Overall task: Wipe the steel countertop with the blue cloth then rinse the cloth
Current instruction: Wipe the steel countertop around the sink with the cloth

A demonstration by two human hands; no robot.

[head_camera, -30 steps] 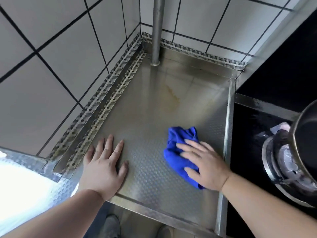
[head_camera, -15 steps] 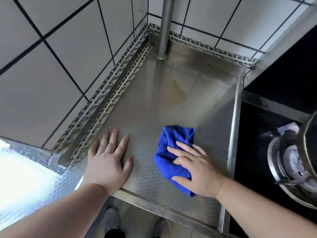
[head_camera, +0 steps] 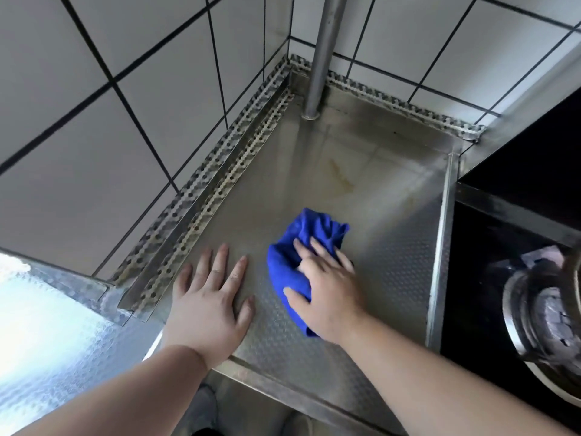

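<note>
The steel countertop (head_camera: 361, 158) fills the middle of the view, dimpled near me and smooth farther back, with a brownish stain (head_camera: 342, 176) beyond the cloth. A bunched blue cloth (head_camera: 309, 239) lies on the near part of the steel. My right hand (head_camera: 327, 287) presses down on the cloth, fingers spread over it and thumb against its left edge. My left hand (head_camera: 207, 300) lies flat on the bare steel just left of the cloth, fingers apart and holding nothing.
White tiled walls (head_camera: 125, 121) close the left and back sides behind a patterned steel rim. A steel pole (head_camera: 320, 58) stands in the back corner. A raised steel edge (head_camera: 440, 262) bounds the right side, with a black stove and metal pot (head_camera: 540, 309) beyond.
My right hand has slid the blue cloth leftward across the steel, closer to my left hand. My left hand has stayed flat in place.
</note>
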